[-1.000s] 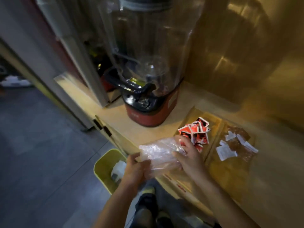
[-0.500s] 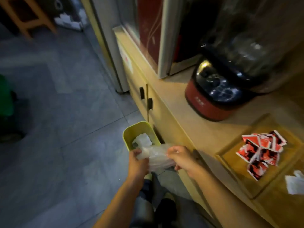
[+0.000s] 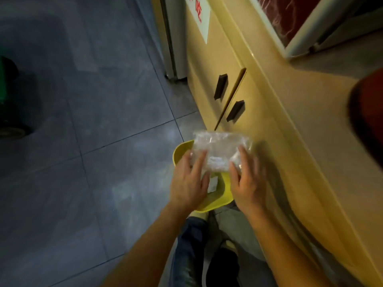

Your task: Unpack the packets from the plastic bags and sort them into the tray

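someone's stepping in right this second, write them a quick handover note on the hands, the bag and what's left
Left hand: fingers spread on the left end of the clear plastic bag.
Right hand: holding the bag's right end.
The bag is held above the yellow bin on the floor by the cabinet; white scrap already lies inside the bin.
Done: this bag looks empty, though blur makes that uncertain.
Left: probably drop the bag in the bin. The tray and packets are out of view, so the sorting can't be judged.

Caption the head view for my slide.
Both hands, left and right, hold a clear plastic bag over a yellow bin beside the cabinet.
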Tool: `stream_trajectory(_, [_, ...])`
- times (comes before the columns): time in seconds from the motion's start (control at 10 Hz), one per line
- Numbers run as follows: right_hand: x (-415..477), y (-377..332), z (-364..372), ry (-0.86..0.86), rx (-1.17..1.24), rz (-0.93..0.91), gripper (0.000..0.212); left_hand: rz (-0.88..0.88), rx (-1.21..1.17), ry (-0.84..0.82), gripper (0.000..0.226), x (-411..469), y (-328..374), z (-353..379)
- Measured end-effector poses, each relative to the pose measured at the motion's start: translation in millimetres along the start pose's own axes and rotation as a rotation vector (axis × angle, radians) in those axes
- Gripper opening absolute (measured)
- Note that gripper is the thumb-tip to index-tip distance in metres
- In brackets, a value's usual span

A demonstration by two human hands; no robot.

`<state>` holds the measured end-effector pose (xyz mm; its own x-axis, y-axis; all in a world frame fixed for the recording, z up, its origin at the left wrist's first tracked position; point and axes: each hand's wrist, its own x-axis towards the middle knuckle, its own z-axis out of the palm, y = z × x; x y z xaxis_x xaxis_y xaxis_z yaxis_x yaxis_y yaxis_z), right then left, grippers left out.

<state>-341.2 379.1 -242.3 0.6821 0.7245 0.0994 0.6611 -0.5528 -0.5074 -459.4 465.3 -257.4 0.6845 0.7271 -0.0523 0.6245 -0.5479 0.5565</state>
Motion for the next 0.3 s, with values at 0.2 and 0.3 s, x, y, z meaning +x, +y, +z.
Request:
stream_trajectory(0.2, [-34,58,84,-0.872,-0.414,0.289,0.072,-0.316,0.508,-0.91,0.062,-24,-66,68])
stream_trajectory(0.3, [-28,56,71,-0.824,-0.408,0.193,0.065,-0.298,0.437,-0.852,0.059,-28,-73,59])
